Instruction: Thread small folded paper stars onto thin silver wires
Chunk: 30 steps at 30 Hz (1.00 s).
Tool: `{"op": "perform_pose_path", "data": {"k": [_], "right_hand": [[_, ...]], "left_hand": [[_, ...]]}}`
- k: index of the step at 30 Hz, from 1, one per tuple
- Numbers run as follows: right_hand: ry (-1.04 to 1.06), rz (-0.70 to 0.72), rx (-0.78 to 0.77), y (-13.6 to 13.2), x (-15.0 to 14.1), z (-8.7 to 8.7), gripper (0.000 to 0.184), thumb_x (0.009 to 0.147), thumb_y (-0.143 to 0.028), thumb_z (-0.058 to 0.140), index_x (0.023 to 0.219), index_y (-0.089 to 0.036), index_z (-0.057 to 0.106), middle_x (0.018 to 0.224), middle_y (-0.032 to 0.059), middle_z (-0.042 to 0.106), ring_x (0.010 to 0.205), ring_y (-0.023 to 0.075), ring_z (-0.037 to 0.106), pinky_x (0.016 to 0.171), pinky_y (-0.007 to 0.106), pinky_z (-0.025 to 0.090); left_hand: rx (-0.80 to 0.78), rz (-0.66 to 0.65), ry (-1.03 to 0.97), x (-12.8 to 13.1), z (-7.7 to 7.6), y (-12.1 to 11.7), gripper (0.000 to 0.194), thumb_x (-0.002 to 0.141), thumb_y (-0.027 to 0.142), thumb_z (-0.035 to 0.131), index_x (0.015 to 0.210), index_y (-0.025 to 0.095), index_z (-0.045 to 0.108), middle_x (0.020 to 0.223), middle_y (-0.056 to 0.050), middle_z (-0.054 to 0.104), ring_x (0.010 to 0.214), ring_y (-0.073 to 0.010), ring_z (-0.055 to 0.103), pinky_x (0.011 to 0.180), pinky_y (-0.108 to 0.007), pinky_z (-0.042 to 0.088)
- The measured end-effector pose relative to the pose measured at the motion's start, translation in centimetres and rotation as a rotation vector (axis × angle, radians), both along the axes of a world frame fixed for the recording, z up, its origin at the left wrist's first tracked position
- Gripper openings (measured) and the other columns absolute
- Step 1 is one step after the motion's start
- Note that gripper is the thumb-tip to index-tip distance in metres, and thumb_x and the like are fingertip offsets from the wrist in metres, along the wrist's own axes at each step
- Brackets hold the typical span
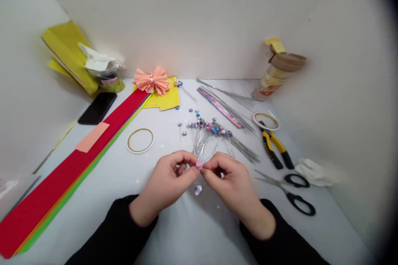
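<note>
My left hand [168, 178] and my right hand [222, 178] meet at the middle of the white table [124, 219], their fingertips pinching a tiny pink folded paper star [199, 165] from both sides. A thin wire seems to rise from it, but the fingers hide how they join. Just behind my hands stands a bunch of thin wires [202, 143] tipped with small colourful paper stars [209, 127]. Below my hands, a single lilac paper star [198, 190] lies on the table.
Scissors [287, 190], yellow-handled pliers [275, 148], tape rolls [140, 140], loose wire bundles [228, 109], a phone [97, 108], stacked red paper strips [59, 186], a peach paper flower [151, 81] and a jar [273, 78] surround my hands. White walls enclose the table.
</note>
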State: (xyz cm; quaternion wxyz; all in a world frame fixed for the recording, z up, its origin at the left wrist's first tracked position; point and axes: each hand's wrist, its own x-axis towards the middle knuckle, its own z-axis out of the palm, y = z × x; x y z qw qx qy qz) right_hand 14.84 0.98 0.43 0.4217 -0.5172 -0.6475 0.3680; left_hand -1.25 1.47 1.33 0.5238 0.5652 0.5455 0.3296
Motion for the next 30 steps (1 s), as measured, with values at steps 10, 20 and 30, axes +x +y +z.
{"op": "perform_pose_path", "data": {"k": [10, 20, 30], "right_hand": [[0.359, 0.07, -0.412, 0.43, 0.2, -0.43, 0.011, 0.069, -0.027, 0.066, 0.071, -0.018, 0.061, 0.057, -0.0039, 0.054, 0.052, 0.0099, 0.046, 0.05, 0.023, 0.037], [0.501, 0.12, -0.393, 0.4, 0.32, -0.32, 0.011, 0.069, -0.025, 0.068, 0.074, -0.019, 0.06, 0.057, -0.0063, 0.048, 0.05, 0.0083, 0.041, 0.049, 0.022, 0.034], [0.47, 0.068, -0.35, 0.46, 0.43, -0.38, 0.011, 0.068, -0.024, 0.069, 0.077, -0.02, 0.064, 0.055, -0.0061, 0.048, 0.049, 0.0089, 0.042, 0.049, 0.023, 0.035]], "left_hand": [[0.019, 0.002, 0.035, -0.02, 0.11, -0.06, 0.012, 0.077, 0.025, 0.059, 0.082, 0.017, 0.066, 0.062, 0.001, 0.058, 0.055, -0.0117, 0.049, 0.051, -0.023, 0.038], [0.245, -0.081, 0.074, -0.37, 0.07, -0.02, 0.009, 0.082, 0.019, 0.056, 0.081, 0.019, 0.065, 0.076, -0.001, 0.059, 0.065, -0.0125, 0.049, 0.06, -0.025, 0.04], [0.304, -0.062, 0.069, -0.47, 0.13, 0.34, 0.013, 0.082, 0.019, 0.057, 0.082, 0.017, 0.069, 0.079, -0.005, 0.063, 0.071, -0.0151, 0.058, 0.063, -0.027, 0.044]]}}
